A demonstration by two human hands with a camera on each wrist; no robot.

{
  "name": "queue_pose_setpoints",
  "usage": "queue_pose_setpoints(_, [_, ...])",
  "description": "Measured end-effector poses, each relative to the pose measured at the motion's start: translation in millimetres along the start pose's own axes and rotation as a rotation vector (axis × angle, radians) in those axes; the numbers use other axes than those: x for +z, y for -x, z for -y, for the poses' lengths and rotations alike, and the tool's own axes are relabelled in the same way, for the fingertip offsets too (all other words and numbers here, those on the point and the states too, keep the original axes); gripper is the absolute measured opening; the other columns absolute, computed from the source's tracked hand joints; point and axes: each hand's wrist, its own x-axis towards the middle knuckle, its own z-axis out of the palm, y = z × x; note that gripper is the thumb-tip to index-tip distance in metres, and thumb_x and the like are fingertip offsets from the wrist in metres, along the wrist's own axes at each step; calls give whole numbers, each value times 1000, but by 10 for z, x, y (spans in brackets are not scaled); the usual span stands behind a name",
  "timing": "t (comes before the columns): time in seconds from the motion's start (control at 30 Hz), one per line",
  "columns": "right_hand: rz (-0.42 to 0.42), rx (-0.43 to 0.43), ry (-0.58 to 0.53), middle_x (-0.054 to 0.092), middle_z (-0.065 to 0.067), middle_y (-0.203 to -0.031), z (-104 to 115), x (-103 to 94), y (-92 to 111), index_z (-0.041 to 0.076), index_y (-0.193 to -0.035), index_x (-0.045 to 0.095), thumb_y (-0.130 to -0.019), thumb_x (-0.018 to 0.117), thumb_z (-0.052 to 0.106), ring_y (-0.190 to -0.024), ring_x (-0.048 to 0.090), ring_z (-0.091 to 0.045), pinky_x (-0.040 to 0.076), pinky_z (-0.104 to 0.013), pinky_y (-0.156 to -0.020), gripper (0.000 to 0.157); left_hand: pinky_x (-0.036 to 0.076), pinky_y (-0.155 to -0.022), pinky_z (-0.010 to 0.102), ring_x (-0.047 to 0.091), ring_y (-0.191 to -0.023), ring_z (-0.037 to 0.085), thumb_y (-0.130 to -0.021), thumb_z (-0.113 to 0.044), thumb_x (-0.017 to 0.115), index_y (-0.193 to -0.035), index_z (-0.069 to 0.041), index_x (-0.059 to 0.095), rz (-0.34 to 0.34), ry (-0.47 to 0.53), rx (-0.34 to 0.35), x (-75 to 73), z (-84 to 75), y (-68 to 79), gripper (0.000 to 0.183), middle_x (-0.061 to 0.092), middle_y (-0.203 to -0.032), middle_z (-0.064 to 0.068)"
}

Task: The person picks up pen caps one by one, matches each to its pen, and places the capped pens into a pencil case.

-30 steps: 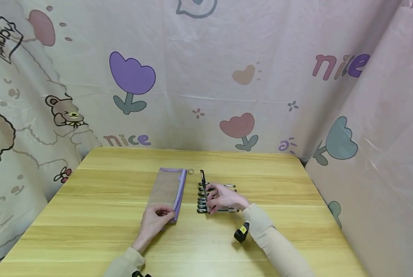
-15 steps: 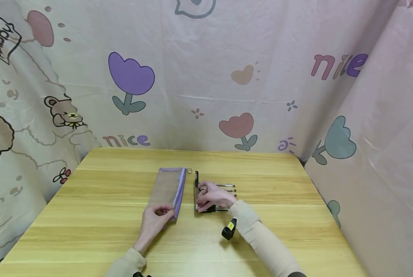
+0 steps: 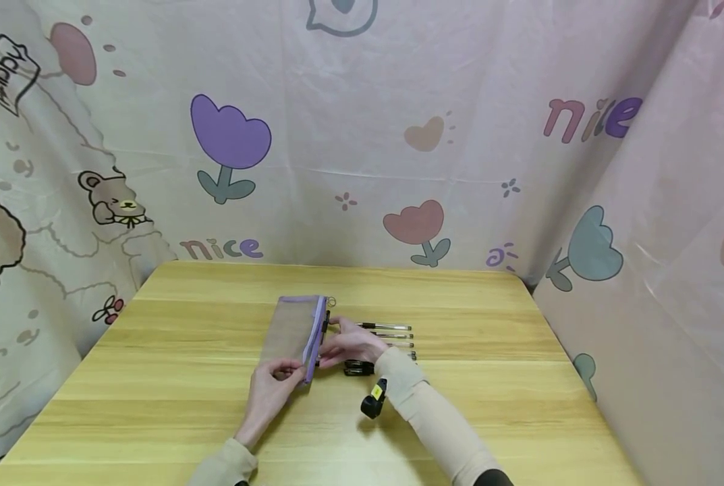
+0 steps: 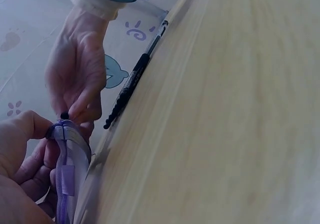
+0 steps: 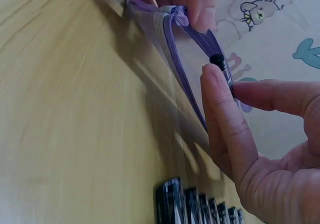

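Pouch [image 3: 289, 331] on the table [image 3: 489, 317], a pen [image 3: 325, 325] held at its parted mouth.
At left, the left hand [image 3: 268, 390] has a narrow grip, pinching the pouch's near end beside the zip [image 3: 314, 327]; the head view shows the pouch lying nearly flat, while the right wrist view looks between the spread edges to its pale inside. Only the left wrist view makes out a purple tab [image 4: 68, 180] by the zip. A small ring [image 3: 331, 302] sits at the far corner. The right hand [image 3: 352, 343] grips the pen between thumb and fingers along the mouth; whether any of it is inside, I cannot tell. Farther right lies a row of pens [image 3: 392, 327], partly hidden by that hand; the right wrist view shows their black caps [image 5: 171, 201] side by side.
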Motion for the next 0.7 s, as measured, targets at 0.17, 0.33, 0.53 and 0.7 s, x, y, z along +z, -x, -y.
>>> queue_pose_setpoints(0.17, [-10,1,4,62,-20,-94,-24,103,-102,3,-153,15,-86,58,-18,-66,69,-24,63,-30,-69,82,47,-61,17,57,-67,0,-83,-6,77,-89,-1,76,-6,17,16,13,0,9,8,74,-84,10])
queue_pose_setpoints(0.33, [-17,-15,36,59,-21,-97,-51,176,-173,0,-148,23,-83,56,-22,-65,68,-24,63,-27,-66,77,48,-53,20,57,-65,1,-84,-8,76,-90,0,75,1,35,5,19,-5,16,11,73,-83,9])
queue_pose_setpoints(0.53, [-15,-37,86,62,-23,-103,-49,175,-166,3,-153,26,-83,56,-21,-69,68,-23,63,-30,-68,79,49,-43,24,56,-56,5,-85,-7,76,-93,2,74,10,83,-50,18,15,-2,11,71,-79,8])
queue_pose_setpoints(0.7, [7,-110,128,66,-28,-113,-87,131,-102,-2,-152,31,-91,58,-13,-72,69,-18,63,-34,-78,68,47,-42,23,55,-53,6,-85,-4,74,-93,3,73,1,119,-61,14,32,-3,11,70,-75,6])
